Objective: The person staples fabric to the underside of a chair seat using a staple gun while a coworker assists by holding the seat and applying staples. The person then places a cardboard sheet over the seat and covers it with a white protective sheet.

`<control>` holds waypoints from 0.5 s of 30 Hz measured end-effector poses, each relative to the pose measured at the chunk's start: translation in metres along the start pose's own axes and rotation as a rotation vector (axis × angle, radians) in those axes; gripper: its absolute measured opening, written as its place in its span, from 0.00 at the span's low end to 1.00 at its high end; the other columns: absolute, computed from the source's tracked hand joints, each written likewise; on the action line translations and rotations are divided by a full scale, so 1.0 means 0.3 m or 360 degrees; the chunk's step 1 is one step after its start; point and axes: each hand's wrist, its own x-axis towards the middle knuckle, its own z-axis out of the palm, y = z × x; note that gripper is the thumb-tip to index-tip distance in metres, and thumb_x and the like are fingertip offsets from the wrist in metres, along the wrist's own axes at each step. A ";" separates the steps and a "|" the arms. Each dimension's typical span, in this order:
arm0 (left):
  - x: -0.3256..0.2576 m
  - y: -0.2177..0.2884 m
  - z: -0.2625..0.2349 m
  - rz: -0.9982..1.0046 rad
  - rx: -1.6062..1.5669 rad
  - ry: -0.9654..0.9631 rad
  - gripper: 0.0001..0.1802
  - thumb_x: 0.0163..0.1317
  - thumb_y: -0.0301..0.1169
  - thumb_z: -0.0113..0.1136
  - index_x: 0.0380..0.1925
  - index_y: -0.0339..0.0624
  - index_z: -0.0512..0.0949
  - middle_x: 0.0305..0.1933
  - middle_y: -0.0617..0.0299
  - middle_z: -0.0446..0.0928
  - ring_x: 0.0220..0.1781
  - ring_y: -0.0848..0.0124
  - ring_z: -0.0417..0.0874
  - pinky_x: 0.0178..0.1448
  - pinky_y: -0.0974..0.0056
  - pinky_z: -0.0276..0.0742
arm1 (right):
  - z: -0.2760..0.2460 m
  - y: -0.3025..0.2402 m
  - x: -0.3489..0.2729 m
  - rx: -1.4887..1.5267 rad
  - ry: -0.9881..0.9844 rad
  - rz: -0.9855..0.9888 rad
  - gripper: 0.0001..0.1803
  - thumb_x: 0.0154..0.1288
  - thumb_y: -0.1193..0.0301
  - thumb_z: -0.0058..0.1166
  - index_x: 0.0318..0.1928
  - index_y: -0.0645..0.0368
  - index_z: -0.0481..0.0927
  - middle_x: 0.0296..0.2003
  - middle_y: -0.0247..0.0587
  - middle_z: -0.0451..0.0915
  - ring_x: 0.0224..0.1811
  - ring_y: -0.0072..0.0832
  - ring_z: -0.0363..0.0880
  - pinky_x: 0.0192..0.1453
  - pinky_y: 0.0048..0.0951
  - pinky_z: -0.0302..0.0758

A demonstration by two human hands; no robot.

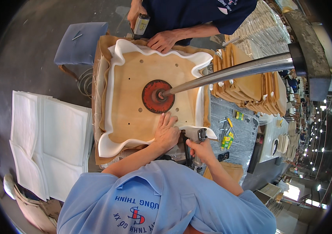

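Note:
A square wooden panel (131,93) lies before me, ringed by white padding (108,113) and brown cover material (102,78) turned up around its edges. A round red press disc (152,97) on a metal rod rests on its middle. My left hand (167,132) lies on the panel's near edge, fingers stretched out beyond the padding. Beside it, my right hand (202,151) grips a grey staple gun (193,134), its nose at the near edge. Opposite, a co-worker's hand (162,41) presses the far edge; the co-worker's other hand holds another staple gun (141,24).
The thick metal rod (236,72) slants across to the upper right. Stacked brown padded pieces (244,85) stand at right, near green-yellow boxes (227,140) on a plastic-covered surface. White sheets (51,144) are piled at left, with a blue stool (81,43) behind.

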 end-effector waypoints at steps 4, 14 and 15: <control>0.004 0.002 0.003 -0.0015 0.0008 0.0002 0.14 0.67 0.41 0.69 0.34 0.42 0.93 0.70 0.58 0.74 0.88 0.49 0.58 0.94 0.40 0.44 | -0.001 -0.014 0.015 -0.0032 0.0003 0.0034 0.13 0.73 0.69 0.73 0.50 0.61 0.84 0.32 0.32 0.82 0.20 0.21 0.78 0.20 0.28 0.73; 0.001 -0.004 0.009 0.0011 0.0003 0.0012 0.13 0.66 0.40 0.70 0.35 0.41 0.92 0.69 0.58 0.74 0.88 0.48 0.58 0.94 0.39 0.44 | 0.022 -0.017 0.028 -0.0085 0.0088 0.0053 0.11 0.72 0.70 0.73 0.48 0.60 0.87 0.29 0.31 0.82 0.18 0.21 0.76 0.19 0.28 0.71; 0.002 -0.004 0.009 0.0018 0.0003 0.0014 0.13 0.66 0.39 0.70 0.35 0.41 0.92 0.69 0.58 0.74 0.88 0.48 0.58 0.94 0.39 0.44 | 0.025 -0.020 0.028 -0.0096 0.0095 0.0058 0.11 0.72 0.70 0.73 0.48 0.60 0.87 0.29 0.31 0.82 0.18 0.21 0.76 0.19 0.28 0.70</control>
